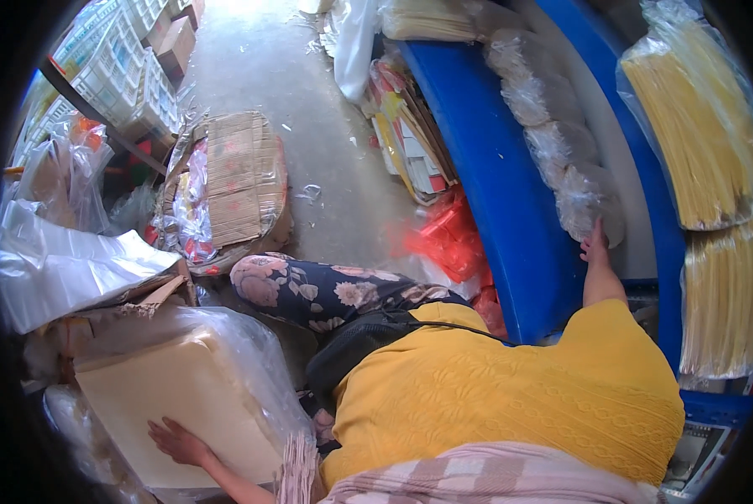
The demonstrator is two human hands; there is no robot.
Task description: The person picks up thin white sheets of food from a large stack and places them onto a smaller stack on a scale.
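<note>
My left hand (181,443) lies flat, fingers spread, on a stack of cream-coloured sheets (156,390) at the lower left. Clear plastic film (250,346) is folded back around the stack's far and right edges. My right hand (595,244) reaches out over a blue shelf unit. Its fingertips are at the near end of a row of round packs (578,198) in clear plastic, with the index finger stretched forward. Nothing shows gripped in that hand, though the contact with the pack is partly hidden.
Bundles of yellowish sticks (697,126) in plastic bags lie on the right. A blue shelf board (496,157) runs alongside red plastic bags (455,236). Flattened cardboard (241,179) tops a round container ahead. White crates (108,69) stand far left, beside the littered concrete floor (319,145).
</note>
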